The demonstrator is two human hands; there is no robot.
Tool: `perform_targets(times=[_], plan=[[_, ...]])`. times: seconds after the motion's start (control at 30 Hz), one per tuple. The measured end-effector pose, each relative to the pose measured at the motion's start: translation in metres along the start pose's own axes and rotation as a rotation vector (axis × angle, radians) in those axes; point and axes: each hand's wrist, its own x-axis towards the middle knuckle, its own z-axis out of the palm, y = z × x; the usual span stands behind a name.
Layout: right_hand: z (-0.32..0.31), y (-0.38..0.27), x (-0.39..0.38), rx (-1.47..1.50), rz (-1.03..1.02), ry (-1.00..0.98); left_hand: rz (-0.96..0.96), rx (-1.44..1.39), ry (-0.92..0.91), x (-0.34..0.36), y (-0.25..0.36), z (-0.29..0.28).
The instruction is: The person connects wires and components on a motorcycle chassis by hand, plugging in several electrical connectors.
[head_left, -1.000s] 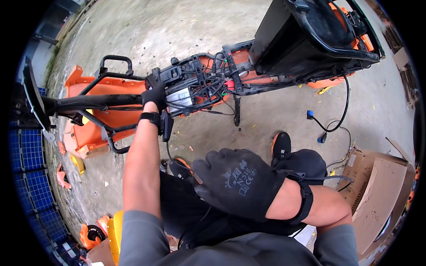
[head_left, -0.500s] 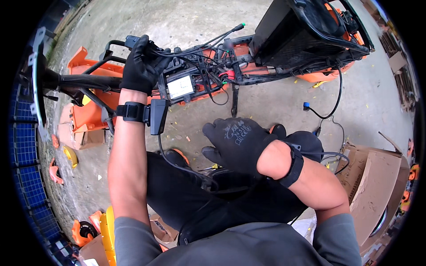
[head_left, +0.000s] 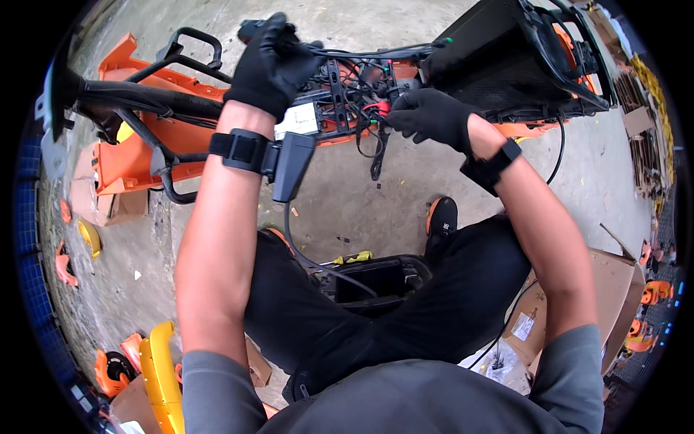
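My left hand [head_left: 267, 69], in a black glove, is closed on black cables beside a small black component [head_left: 253, 29], above the middle of the scooter frame [head_left: 334, 87]. My right hand [head_left: 434, 116], also gloved, is at the wiring with fingers curled beside a red connector [head_left: 377, 108]; what it grips, if anything, is hidden. A tangle of cables [head_left: 354, 79] with green-tipped plugs lies on the frame, next to a silver-white controller box [head_left: 298, 118]. A large black bin-like body section [head_left: 491, 58] sits at the frame's right end.
Orange panels [head_left: 130, 166] and the steering column [head_left: 101, 94] are at left. An open black container [head_left: 369, 282] with a yellow-handled tool sits between my legs. Cardboard boxes [head_left: 603, 282] stand lower right, yellow panels [head_left: 160, 376] lower left, stacked cardboard [head_left: 640, 159] at far right.
My left hand has risen from the frame, lifting cables with it. My right hand has moved up and forward from above my lap to the wiring, uncovering the black container.
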Motion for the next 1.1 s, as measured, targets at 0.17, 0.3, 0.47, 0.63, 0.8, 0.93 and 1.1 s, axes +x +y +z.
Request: perform_targets(times=[0.17, 0.3, 0.47, 0.63, 0.8, 0.93, 1.1], plan=[[0.045, 0.048, 0.041, 0.035, -0.300, -0.044, -0.417, -0.741, 0.375, 0.025, 0.004, 0.050], [0.023, 0.038, 0.033, 0.024, -0.174, -0.177, -0.515, -0.681, 0.488, 0.020, 0.017, 0.044], [-0.025, 0.051, 0.020, -0.281, -0.376, 0.509, -0.588, -0.592, 0.686, 0.022, 0.012, 0.043], [-0.033, 0.030, 0.014, -0.257, -0.404, 0.688, -0.521, -0.504, 0.614, 0.012, -0.003, 0.003], [-0.038, 0.034, 0.008, -0.343, -0.476, 0.802, -0.529, -0.458, 0.635, 0.015, 0.013, 0.034], [-0.041, 0.031, 0.007, -0.592, -0.487, 0.880, -0.537, -0.502, 0.630, 0.016, 0.014, 0.033], [-0.036, 0.026, 0.002, -0.460, -0.344, 0.799, -0.494, -0.493, 0.563, 0.014, 0.011, 0.033]])
